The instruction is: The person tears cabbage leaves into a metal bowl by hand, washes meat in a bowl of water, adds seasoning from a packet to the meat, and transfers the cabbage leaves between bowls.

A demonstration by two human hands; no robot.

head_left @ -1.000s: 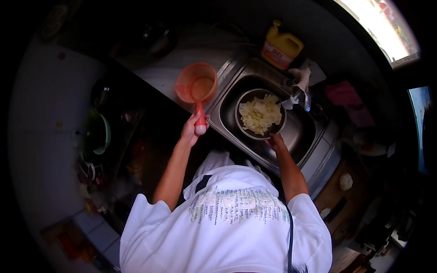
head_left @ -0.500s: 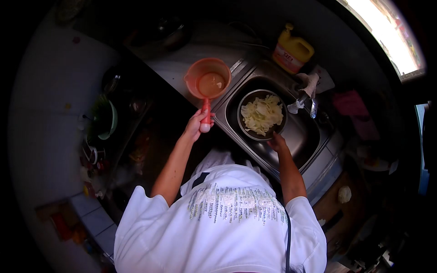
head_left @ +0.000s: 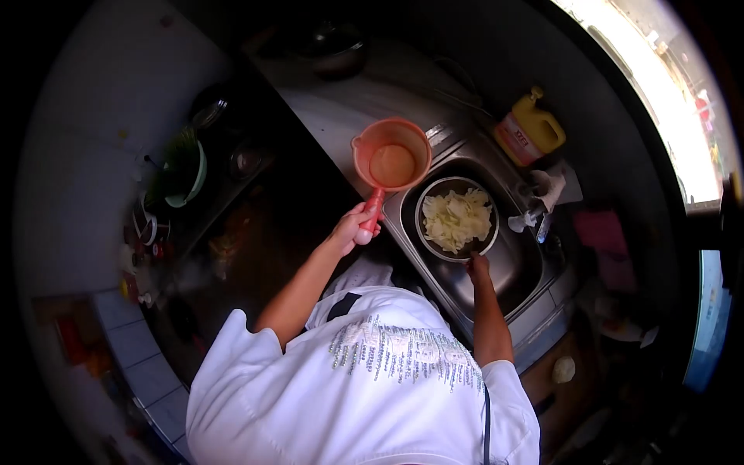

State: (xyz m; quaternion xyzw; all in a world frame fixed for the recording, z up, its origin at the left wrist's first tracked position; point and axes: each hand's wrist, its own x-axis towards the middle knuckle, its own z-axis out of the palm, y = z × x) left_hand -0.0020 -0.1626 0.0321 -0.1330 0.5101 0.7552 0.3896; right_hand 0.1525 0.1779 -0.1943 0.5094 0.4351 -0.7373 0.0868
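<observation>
My left hand (head_left: 355, 227) is wrapped round the handle of an orange plastic dipper (head_left: 392, 155), held over the counter edge left of the sink. The dipper's bowl faces up. My right hand (head_left: 479, 266) grips the near rim of a round metal bowl (head_left: 421, 225), its fingers partly hidden. Pale cut leaves (head_left: 457, 220) that look like cabbage lie in this bowl, which is in the left part of the steel sink (head_left: 515, 271).
A yellow jug (head_left: 531, 130) stands behind the sink, near the tap (head_left: 542, 225) with cloth around it. A pink cloth (head_left: 604, 248) lies to the right. A lidded pot (head_left: 337, 54) sits on the back counter, and a green bowl (head_left: 200, 177) is at the left.
The whole view has turned and shifted, so the sink and counter appear further right and lower. Both hands keep their holds. Small pale bits seen in the dipper earlier no longer show.
</observation>
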